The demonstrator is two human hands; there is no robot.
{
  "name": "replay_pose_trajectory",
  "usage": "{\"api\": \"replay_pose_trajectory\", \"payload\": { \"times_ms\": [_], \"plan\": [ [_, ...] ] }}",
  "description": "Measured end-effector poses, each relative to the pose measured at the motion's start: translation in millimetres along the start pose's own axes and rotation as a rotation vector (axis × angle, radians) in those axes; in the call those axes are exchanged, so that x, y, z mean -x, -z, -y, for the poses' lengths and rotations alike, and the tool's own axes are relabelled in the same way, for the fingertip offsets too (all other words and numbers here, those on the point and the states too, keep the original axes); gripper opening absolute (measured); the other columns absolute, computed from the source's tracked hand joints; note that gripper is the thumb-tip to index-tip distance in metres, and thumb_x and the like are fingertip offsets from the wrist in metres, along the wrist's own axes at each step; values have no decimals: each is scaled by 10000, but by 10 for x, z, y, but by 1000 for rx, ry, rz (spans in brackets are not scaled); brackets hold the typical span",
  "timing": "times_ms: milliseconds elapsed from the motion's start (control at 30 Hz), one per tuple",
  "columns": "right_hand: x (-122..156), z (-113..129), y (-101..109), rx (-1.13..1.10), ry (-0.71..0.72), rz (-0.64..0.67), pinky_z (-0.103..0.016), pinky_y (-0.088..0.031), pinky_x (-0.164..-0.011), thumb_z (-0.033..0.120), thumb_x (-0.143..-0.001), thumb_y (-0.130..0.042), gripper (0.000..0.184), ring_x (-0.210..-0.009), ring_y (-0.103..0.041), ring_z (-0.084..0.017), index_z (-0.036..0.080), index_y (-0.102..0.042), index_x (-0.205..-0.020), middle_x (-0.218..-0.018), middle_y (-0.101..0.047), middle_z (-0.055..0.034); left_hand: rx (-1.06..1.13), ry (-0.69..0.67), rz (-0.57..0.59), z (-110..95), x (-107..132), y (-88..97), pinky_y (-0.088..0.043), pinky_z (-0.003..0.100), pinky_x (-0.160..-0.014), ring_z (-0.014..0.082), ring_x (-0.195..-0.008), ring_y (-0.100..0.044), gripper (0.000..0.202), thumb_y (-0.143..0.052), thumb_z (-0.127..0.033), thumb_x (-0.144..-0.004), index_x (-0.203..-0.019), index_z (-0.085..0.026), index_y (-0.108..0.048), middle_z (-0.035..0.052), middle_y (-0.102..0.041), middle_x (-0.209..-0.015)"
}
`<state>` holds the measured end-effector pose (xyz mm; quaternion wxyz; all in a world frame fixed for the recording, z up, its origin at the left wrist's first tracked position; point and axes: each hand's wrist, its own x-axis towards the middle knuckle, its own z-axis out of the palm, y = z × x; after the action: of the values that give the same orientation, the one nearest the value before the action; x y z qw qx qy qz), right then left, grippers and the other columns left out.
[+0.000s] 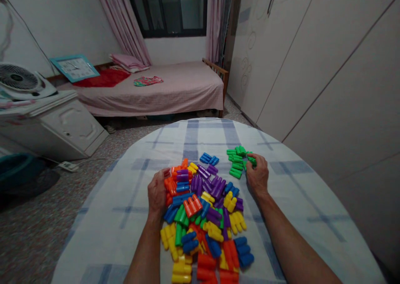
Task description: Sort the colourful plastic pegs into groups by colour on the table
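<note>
**Hands at the block pile**

Head view: the right hand [258, 173] has its grip pinched on a green block [251, 160], beside the green cluster [236, 162] on the worktop [312, 200]. The left hand [157, 194] touches the mixed pile [206, 209]; I cannot tell whether its grip is closed.

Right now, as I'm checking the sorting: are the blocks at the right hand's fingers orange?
No, the right hand touches a small group of green blocks set apart from the mixed pile.
</note>
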<state>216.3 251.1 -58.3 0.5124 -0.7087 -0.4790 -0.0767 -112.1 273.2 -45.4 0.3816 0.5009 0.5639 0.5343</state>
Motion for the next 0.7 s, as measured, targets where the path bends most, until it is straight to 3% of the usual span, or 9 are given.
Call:
{"api": "replay_pose_trajectory", "payload": {
  "times_ms": [133, 200, 267, 367, 467, 567, 700],
  "plan": [
    [-27, -110, -5, -40, -186, -17, -360, -416, -842, 243, -727, -419, 319, -889, -536, -204, 166, -612, -970, -971, -597, -86, 17, 23, 7, 9, 8, 1, -490, 314, -738, 204, -849, -634, 569, -366, -618, -841, -1000, -156, -659, 81, -683, -939],
    [-23, -117, -4, -28, -203, -25, -359, -415, -841, 274, -747, -413, 333, -907, -534, -208, 156, -608, -990, -985, -594, -96, 30, 6, 22, -16, 20, -2, -489, 322, -749, 212, -860, -635, 590, -353, -629, -840, -988, -148, -662, 89, -687, -939],
    [5, -82, 3, 35, -149, 18, -380, -400, -875, 340, -769, -441, 356, -984, -515, -227, 163, -596, -1036, -1033, -588, -103, 43, -18, 30, -46, 35, -4, -484, 327, -772, 218, -882, -633, 610, -346, -640, -837, -968, -136, -665, 100, -689, -947],
    [83, 11, 29, 185, 11, 211, -447, -347, -944, 463, -737, -550, 511, -1162, -420, -276, 209, -537, -1181, -1234, -516, -109, 65, -40, 38, -74, 58, -4, -478, 324, -781, 214, -857, -635, 619, -362, -647, -827, -934, -117, -665, 110, -693, -921],
    [148, 100, 94, 310, 115, 358, -495, -295, -984, 459, -699, -623, 629, -1270, -311, -313, 233, -475, -1267, -1370, -411, -110, 103, -49, 50, -62, 76, 3, -481, 316, -758, 206, -813, -636, 608, -387, -638, -820, -928, -105, -659, 116, -694, -898],
    [190, 175, 232, 345, 129, 341, -492, -292, -995, 398, -757, -576, 573, -1287, -297, -303, 210, -454, -1284, -1376, -406, -122, 78, -52, 18, -20, 80, 17, -479, 309, -734, 204, -798, -634, 613, -375, -635, -819, -929, -104, -660, 117, -693, -894],
    [378, 254, 523, 300, 162, 321, -469, -352, -957, 344, -824, -478, 476, -1259, -349, -276, 196, -457, -1276, -1340, -440, -132, -121, -107, -17, 17, 72, 36, -465, 313, -764, 211, -843, -628, 610, -291, -596, -845, -909, -119, -666, 120, -691, -909]
  ]
}}
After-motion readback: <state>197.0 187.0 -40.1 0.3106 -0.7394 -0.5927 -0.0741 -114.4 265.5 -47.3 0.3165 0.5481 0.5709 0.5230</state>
